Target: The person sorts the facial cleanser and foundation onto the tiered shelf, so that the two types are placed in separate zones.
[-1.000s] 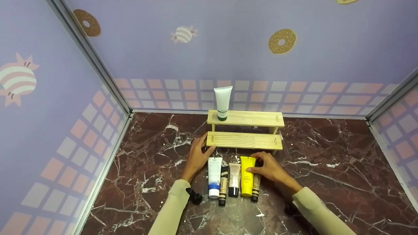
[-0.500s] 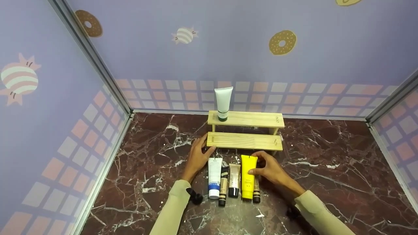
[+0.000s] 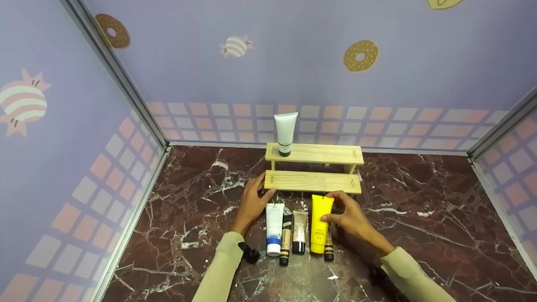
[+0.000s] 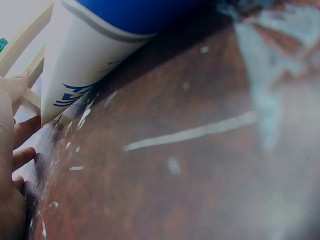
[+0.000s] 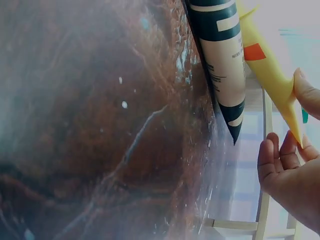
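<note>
My right hand (image 3: 350,216) pinches the upper part of a yellow squeeze tube (image 3: 320,230) between thumb and fingers. In the right wrist view this yellow tube (image 5: 270,75) tilts away from the table, beside a beige tube with black bands (image 5: 220,55). My left hand (image 3: 251,205) rests at the left end of the lower tier of a wooden two-step stand (image 3: 314,181), thumb by its front edge. Near that hand lies a white tube with a blue band (image 3: 275,226). In the left wrist view, fingers (image 4: 22,157) extend past the white tube (image 4: 75,65).
A white tube with a dark green cap (image 3: 285,134) stands on the stand's upper tier at left. Between the white and yellow tubes lie a slim beige tube (image 3: 285,241) and a beige tube with a black cap (image 3: 299,233). Patterned walls (image 3: 302,84) enclose the marbled tabletop (image 3: 201,251).
My right hand has raised the yellow tube and shifted it slightly to the right, tilting its top. The left hand stays by the stand.
</note>
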`<state>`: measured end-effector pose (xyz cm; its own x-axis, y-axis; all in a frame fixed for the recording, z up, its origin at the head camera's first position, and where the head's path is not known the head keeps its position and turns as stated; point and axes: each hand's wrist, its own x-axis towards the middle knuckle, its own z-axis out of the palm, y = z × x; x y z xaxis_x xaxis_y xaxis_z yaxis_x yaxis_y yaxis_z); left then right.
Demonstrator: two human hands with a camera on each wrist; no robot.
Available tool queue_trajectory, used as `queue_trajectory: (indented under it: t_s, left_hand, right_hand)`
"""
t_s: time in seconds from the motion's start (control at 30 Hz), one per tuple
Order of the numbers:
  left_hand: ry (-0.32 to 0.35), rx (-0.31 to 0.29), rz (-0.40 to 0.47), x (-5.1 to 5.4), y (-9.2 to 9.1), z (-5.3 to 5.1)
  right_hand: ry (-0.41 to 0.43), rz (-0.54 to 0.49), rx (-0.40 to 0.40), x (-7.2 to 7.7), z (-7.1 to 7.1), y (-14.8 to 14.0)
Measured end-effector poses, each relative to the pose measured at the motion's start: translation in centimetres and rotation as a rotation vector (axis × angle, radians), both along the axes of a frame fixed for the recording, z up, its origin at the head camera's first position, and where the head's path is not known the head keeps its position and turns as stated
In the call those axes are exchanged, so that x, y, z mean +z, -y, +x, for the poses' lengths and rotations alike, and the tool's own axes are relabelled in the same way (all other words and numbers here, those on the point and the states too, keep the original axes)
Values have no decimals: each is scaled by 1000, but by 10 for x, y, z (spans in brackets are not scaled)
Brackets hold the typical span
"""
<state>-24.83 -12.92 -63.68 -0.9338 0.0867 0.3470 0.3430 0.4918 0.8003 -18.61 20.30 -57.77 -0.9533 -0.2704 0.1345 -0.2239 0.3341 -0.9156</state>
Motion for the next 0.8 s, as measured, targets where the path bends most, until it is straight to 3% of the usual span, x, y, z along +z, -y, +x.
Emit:
queue_trajectory:
  t_s: [0.23,0.8]
  left_hand:
    - [1,8,-6,0,1,0]
    - [24,18,-7,0,0,-1]
  right_hand:
    - [-5,-128,61,2,2,-1]
    - [-42,-125,62,12,9,2]
